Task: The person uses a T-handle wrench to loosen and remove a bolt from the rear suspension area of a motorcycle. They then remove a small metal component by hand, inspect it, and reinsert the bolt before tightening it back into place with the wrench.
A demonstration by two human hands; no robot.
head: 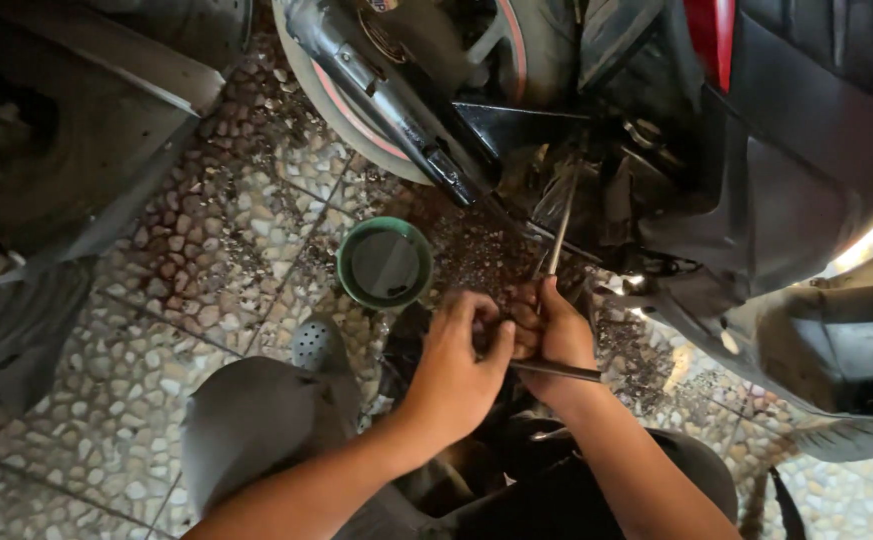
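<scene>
My left hand [460, 362] and my right hand [555, 335] meet at the centre, just below the underside of a scooter [757, 200]. The right hand grips a long thin metal tool [560, 228] whose shaft rises into the dark engine area; a second metal bar [557, 370] crosses under that hand. My left hand's fingers curl against the right hand at the tool's lower end. What sits between the fingers is hidden.
A round green container [386, 263] with a dark inside stands on the pebble-patterned floor [207, 250] left of my hands. The rear wheel and exhaust pipe [387, 90] hang above it. Another dark vehicle body [47, 140] fills the left. My knees and a grey perforated shoe [317, 345] are below.
</scene>
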